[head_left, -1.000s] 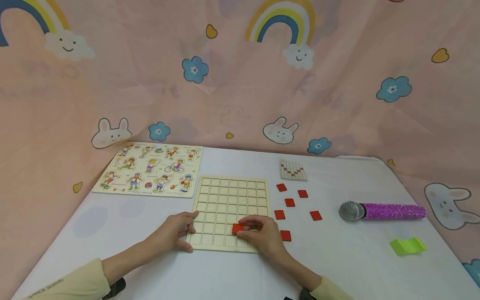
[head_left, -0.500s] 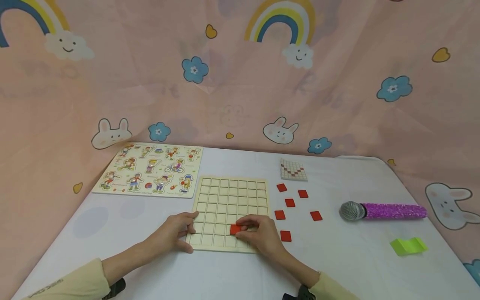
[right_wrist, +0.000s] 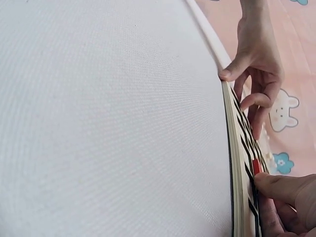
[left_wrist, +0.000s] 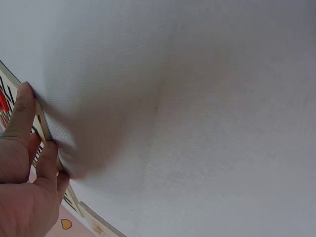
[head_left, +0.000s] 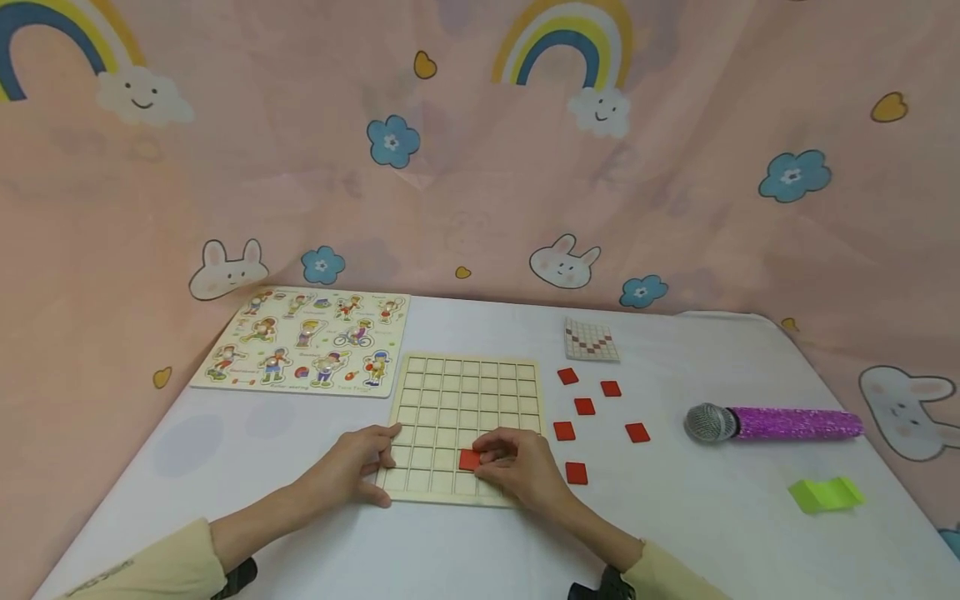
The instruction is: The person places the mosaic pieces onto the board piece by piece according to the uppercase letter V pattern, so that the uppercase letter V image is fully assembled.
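A pale wooden grid board [head_left: 437,392] lies flat on the white table. My left hand [head_left: 352,467] holds its near left corner, thumb at the near edge and fingers along the left side. In the left wrist view the left hand's fingers [left_wrist: 47,165] rest against the board's edge. With thumb and fingertips, my right hand [head_left: 525,468] pinches a red square tile [head_left: 468,460] at the grid's second row from the near edge. The hand covers the tile's right edge and the board's near right corner.
Several loose red tiles [head_left: 585,407] lie right of the board, below a small pattern card [head_left: 592,340]. Farther right are a purple glitter microphone [head_left: 795,423] and a bright green curved block [head_left: 827,495]. A picture puzzle board [head_left: 300,340] sits back left, before a pink printed backdrop [head_left: 465,167].
My right hand has shifted the red tile slightly left across the grid. The left hand keeps its place on the board. The head view has turned a little left.
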Demonstrator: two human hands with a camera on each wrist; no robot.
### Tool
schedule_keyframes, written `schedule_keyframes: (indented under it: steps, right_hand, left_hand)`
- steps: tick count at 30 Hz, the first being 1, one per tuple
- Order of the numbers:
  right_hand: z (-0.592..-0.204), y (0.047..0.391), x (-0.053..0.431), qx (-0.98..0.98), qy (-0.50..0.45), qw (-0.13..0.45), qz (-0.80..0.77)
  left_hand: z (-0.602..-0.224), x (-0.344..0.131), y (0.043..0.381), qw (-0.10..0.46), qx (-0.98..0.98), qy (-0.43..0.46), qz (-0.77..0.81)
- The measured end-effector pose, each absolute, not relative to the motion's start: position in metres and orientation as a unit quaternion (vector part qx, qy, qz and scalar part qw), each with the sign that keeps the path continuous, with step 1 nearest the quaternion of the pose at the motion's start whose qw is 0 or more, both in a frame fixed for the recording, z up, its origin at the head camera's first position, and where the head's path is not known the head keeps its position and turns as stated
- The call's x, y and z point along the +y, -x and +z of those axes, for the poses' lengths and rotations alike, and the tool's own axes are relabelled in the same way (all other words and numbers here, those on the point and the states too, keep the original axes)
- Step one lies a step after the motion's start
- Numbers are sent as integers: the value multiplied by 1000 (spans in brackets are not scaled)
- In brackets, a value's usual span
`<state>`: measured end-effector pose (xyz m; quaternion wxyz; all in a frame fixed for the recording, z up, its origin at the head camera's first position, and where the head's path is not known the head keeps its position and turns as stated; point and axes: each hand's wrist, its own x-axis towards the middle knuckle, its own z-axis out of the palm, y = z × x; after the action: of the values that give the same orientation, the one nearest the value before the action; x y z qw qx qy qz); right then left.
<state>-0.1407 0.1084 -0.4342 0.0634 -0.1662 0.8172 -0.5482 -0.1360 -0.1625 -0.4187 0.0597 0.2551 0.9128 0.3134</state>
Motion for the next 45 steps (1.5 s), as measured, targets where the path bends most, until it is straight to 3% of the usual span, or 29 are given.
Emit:
schedule_keyframes:
  steps: [45]
  right_hand:
    - [-431,142,115,776,133,102,-608]
  left_hand:
    - [-419,-164,134,44,906,-273,320]
